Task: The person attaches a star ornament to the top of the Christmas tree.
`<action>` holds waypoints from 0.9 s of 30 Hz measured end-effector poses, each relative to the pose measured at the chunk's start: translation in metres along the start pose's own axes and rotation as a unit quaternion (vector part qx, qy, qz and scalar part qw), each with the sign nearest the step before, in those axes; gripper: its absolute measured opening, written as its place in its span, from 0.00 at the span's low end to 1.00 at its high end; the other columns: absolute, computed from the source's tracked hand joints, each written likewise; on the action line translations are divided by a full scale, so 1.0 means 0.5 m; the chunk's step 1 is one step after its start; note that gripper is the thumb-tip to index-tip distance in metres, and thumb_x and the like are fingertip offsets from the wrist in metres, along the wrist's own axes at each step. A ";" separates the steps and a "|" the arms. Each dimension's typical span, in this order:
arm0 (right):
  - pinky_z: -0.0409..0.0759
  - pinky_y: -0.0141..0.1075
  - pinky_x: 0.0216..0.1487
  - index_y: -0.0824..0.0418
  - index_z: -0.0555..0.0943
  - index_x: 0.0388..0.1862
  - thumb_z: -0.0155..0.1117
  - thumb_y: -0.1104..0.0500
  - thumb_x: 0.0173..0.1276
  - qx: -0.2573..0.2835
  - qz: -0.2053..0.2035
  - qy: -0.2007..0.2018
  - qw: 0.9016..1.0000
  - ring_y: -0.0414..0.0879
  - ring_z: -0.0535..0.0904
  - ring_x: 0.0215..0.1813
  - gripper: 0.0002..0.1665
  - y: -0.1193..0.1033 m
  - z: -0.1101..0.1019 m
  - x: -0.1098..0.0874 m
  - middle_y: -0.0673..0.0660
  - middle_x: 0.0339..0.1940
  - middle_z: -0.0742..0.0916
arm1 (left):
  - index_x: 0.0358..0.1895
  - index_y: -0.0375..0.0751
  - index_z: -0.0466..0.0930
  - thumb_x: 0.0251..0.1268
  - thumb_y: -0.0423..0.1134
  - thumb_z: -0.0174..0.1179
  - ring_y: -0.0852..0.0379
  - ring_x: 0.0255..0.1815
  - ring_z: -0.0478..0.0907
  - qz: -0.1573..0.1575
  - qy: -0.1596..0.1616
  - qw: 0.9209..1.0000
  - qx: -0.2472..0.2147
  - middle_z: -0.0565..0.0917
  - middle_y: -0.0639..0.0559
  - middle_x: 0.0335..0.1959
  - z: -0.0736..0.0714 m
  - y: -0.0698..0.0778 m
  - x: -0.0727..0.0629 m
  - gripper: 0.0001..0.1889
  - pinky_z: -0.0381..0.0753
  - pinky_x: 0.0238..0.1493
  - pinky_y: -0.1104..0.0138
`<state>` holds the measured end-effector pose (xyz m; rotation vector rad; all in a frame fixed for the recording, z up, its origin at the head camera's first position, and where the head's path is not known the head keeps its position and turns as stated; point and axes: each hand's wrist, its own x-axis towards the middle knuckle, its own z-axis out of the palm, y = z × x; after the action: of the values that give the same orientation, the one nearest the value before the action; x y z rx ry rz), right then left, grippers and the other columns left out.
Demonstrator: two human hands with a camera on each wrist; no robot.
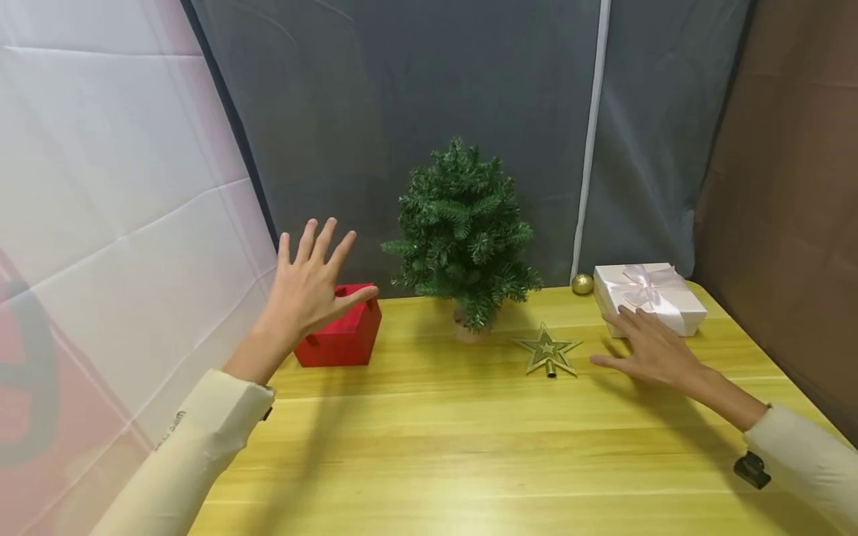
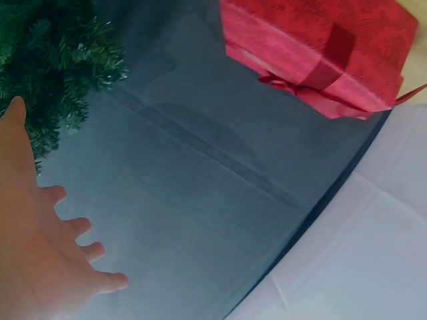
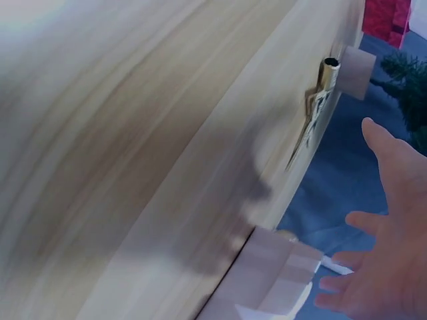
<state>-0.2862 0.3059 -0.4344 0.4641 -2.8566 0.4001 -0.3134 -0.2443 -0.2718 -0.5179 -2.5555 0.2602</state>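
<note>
My left hand (image 1: 305,292) is raised with fingers spread, overlapping the red gift box (image 1: 340,339) in the head view. In the left wrist view that box (image 2: 327,53) shows a red ribbon. On the right, my other hand (image 1: 652,346) reaches out over the table, fingers extended, in front of the white gift box (image 1: 670,301) with its pale pink bow. Just left of those fingers lies a gold star tree topper (image 1: 547,350). Between the hands stands a small green Christmas tree (image 1: 462,231) on a light base (image 1: 471,330). Neither hand holds anything.
A gold ball ornament (image 1: 582,284) sits beside the white box at the table's back edge. The wooden table (image 1: 462,447) is backed by a grey curtain (image 1: 322,112), with a white fabric wall (image 1: 121,141) on the left and a brown one (image 1: 791,164) on the right.
</note>
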 end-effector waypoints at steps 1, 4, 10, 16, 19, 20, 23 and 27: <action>0.54 0.71 0.74 0.63 0.68 0.79 0.68 0.26 0.64 0.000 -0.003 0.004 1.000 0.77 0.57 0.78 0.58 -0.005 0.000 0.003 0.78 0.78 0.64 | 0.86 0.50 0.51 0.65 0.78 0.52 0.36 0.85 0.41 0.001 0.001 1.000 -0.002 0.47 0.39 0.86 -0.006 0.000 0.004 0.54 0.34 0.78 0.33; 0.56 0.74 0.71 0.61 0.69 0.79 0.68 0.26 0.64 0.011 -0.013 0.014 1.000 0.77 0.57 0.78 0.57 -0.024 0.001 0.012 0.77 0.78 0.65 | 0.86 0.50 0.49 0.66 0.77 0.51 0.36 0.85 0.40 0.002 0.005 1.000 -0.003 0.47 0.39 0.86 -0.021 0.000 0.015 0.53 0.35 0.78 0.33; 0.70 0.72 0.62 0.63 0.71 0.77 0.72 0.31 0.64 0.026 -0.044 0.017 0.999 0.76 0.60 0.77 0.54 -0.051 0.016 0.029 0.73 0.80 0.65 | 0.86 0.52 0.46 0.68 0.78 0.49 0.37 0.85 0.39 0.002 0.002 1.000 -0.003 0.44 0.41 0.86 -0.038 0.001 0.032 0.52 0.34 0.79 0.34; 0.70 0.68 0.66 0.65 0.71 0.77 0.75 0.39 0.66 0.032 -0.072 -0.002 0.997 0.74 0.63 0.76 0.49 -0.060 0.040 0.045 0.73 0.78 0.68 | 0.87 0.52 0.45 0.68 0.79 0.46 0.37 0.85 0.40 0.005 0.000 1.000 -0.009 0.44 0.41 0.86 -0.047 0.012 0.056 0.52 0.35 0.79 0.34; 0.68 0.67 0.69 0.68 0.73 0.75 0.76 0.43 0.67 0.039 -0.088 -0.013 0.995 0.74 0.66 0.74 0.47 -0.060 0.053 0.056 0.75 0.75 0.72 | 0.87 0.53 0.45 0.69 0.78 0.45 0.37 0.85 0.41 0.007 0.004 1.000 -0.014 0.45 0.41 0.86 -0.053 0.017 0.068 0.52 0.37 0.79 0.34; 0.69 0.66 0.69 0.69 0.73 0.74 0.76 0.43 0.67 0.040 -0.095 -0.014 0.995 0.74 0.68 0.73 0.46 -0.060 0.058 0.061 0.76 0.73 0.73 | 0.87 0.54 0.45 0.69 0.78 0.45 0.37 0.85 0.41 0.007 0.006 1.000 -0.015 0.46 0.42 0.86 -0.055 0.018 0.071 0.51 0.37 0.79 0.35; 0.72 0.65 0.67 0.71 0.75 0.71 0.77 0.45 0.67 0.043 -0.108 -0.022 0.993 0.73 0.73 0.69 0.44 -0.059 0.069 0.074 0.77 0.69 0.76 | 0.87 0.54 0.46 0.71 0.77 0.44 0.38 0.85 0.41 0.009 0.010 1.000 -0.025 0.46 0.42 0.86 -0.062 0.022 0.082 0.50 0.37 0.79 0.36; 0.74 0.63 0.65 0.73 0.76 0.69 0.77 0.46 0.67 0.050 -0.108 -0.044 0.992 0.73 0.76 0.66 0.43 -0.060 0.078 0.082 0.77 0.66 0.79 | 0.86 0.55 0.47 0.72 0.76 0.44 0.39 0.85 0.42 0.008 0.008 0.999 -0.040 0.48 0.43 0.86 -0.070 0.030 0.095 0.48 0.38 0.80 0.36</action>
<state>-0.3210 0.2557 -0.4536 0.8210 -2.8369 0.4958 -0.3283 -0.2084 -0.2248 -0.5692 -2.5544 0.1597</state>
